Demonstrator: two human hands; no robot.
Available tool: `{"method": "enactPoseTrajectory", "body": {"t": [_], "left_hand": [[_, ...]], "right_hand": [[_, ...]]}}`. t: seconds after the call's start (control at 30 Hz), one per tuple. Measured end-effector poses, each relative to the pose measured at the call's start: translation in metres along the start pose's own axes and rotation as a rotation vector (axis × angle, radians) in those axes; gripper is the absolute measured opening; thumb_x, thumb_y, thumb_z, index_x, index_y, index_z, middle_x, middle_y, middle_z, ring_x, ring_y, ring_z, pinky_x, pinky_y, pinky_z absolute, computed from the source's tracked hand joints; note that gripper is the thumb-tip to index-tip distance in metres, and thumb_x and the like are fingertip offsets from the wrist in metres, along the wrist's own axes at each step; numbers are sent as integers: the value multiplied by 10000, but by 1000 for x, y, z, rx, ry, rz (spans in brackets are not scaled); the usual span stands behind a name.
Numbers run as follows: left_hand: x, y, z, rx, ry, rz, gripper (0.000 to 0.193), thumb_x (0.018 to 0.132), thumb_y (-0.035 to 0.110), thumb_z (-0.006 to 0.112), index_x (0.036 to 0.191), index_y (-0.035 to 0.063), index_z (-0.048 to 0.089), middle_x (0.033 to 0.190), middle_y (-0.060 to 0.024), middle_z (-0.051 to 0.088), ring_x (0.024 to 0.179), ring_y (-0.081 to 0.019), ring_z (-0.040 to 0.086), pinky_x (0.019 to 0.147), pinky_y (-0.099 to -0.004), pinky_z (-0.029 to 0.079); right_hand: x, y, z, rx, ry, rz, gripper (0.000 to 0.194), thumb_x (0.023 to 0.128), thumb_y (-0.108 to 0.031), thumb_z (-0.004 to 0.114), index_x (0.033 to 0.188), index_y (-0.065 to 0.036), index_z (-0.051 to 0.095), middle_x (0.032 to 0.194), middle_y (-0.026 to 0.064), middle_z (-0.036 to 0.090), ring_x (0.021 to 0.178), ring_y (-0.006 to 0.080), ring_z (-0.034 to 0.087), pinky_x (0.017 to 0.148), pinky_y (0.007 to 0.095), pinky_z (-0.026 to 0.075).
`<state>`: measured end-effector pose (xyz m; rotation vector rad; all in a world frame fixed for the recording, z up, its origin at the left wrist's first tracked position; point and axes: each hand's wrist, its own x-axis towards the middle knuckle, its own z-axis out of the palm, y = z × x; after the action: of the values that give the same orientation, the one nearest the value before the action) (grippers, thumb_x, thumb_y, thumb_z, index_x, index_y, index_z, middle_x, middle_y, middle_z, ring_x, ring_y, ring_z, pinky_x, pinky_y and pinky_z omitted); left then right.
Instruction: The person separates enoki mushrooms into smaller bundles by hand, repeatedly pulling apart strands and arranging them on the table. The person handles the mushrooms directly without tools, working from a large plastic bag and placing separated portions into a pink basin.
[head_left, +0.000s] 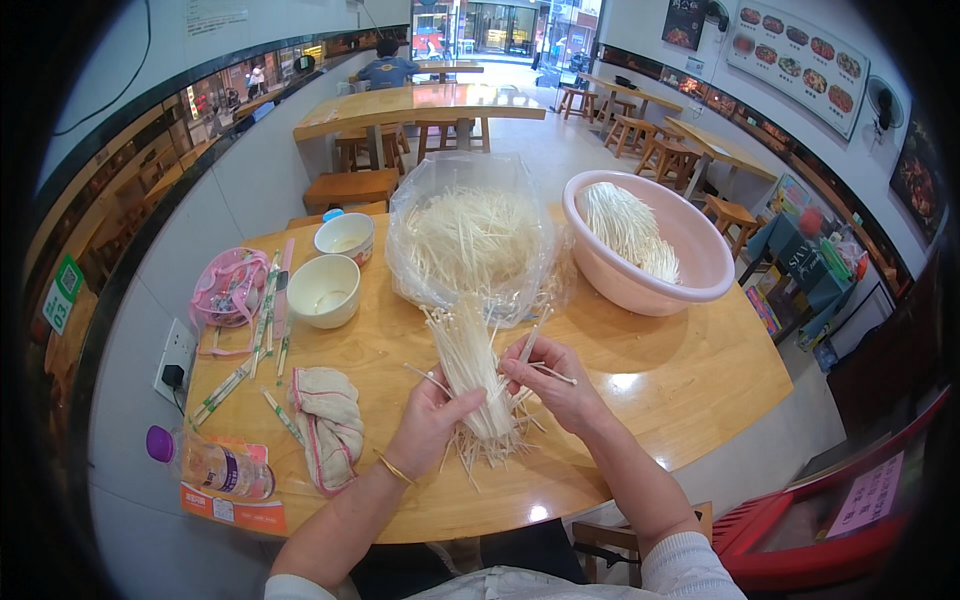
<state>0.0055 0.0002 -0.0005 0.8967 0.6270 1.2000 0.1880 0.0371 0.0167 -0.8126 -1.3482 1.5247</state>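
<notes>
A bunch of white enoki mushrooms (469, 360) is gripped in my left hand (435, 412), its caps pointing away from me. My right hand (555, 382) pinches a few thin enoki strands (531, 341) just right of the bunch. Loose stems (491, 450) lie on the wooden table under the bunch's lower end. Beyond my hands stands a clear plastic bag (401, 255) full of loose enoki strands (476, 232). To its right, a pink plastic basin (697, 255) contains whole enoki clumps (619, 221).
Two bowls, a pale one (324, 292) and a patterned one (345, 234), stand left of the bag. Wrapped chopsticks (225, 390), a pink pouch (229, 289), a cloth glove (326, 427) and a purple-capped bottle (217, 465) lie along the left. A person (387, 67) sits at a farther table.
</notes>
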Motion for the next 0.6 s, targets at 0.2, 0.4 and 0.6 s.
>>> {"method": "enactPoseTrajectory", "body": {"t": [0.2, 0.4, 0.6], "left_hand": [[-2, 1, -1, -2, -23, -32, 418, 857, 25, 607, 1247, 15, 459, 1150, -62, 574, 1018, -128, 568, 876, -281, 481], [0, -1, -2, 53, -66, -10, 438, 853, 19, 611, 1259, 17, 446, 1151, -60, 574, 1025, -133, 569, 882, -285, 480], [-2, 2, 1, -92, -5, -58, 390, 886, 34, 565, 1254, 23, 438, 1169, -83, 574, 1051, -169, 575, 905, -319, 482]], "right_hand": [[0, -2, 1, -24, 6, 43, 134, 851, -162, 675, 874, -55, 598, 811, 10, 605, 707, 78, 544, 650, 223, 435], [-1, -1, 2, -36, 13, 29, 121, 849, -150, 675, 873, -55, 604, 801, 1, 608, 709, 75, 541, 642, 219, 434], [-1, -1, 2, 8, 48, -14, 117, 862, -157, 660, 858, -55, 600, 807, 16, 615, 699, 77, 536, 642, 213, 432]]}}
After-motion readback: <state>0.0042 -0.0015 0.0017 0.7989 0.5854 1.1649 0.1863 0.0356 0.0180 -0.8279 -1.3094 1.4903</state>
